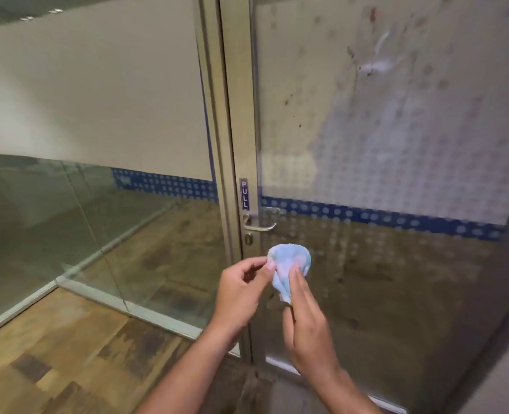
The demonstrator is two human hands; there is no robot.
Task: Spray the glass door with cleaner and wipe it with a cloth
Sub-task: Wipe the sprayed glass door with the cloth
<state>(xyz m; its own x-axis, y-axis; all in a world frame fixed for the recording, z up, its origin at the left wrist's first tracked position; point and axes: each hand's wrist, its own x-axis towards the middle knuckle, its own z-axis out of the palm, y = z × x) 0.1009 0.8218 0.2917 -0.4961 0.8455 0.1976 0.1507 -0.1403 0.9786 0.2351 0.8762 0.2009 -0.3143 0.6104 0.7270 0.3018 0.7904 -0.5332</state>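
The glass door (381, 144) fills the right half of the head view, frosted above and clear below, with smudges and drip streaks on it. A small light-blue cloth (289, 264) is bunched up in front of the door's lower pane, just under the handle. My left hand (241, 294) pinches the cloth's left edge between thumb and fingers. My right hand (307, 321) holds its lower right side, fingers pointing up along it. No spray bottle is in view.
A metal lever handle (259, 224) with a keyhole under it and a PULL label (244, 194) sit on the door's left frame. A fixed glass partition (98, 115) stands to the left. Wood-pattern floor (53, 354) lies below.
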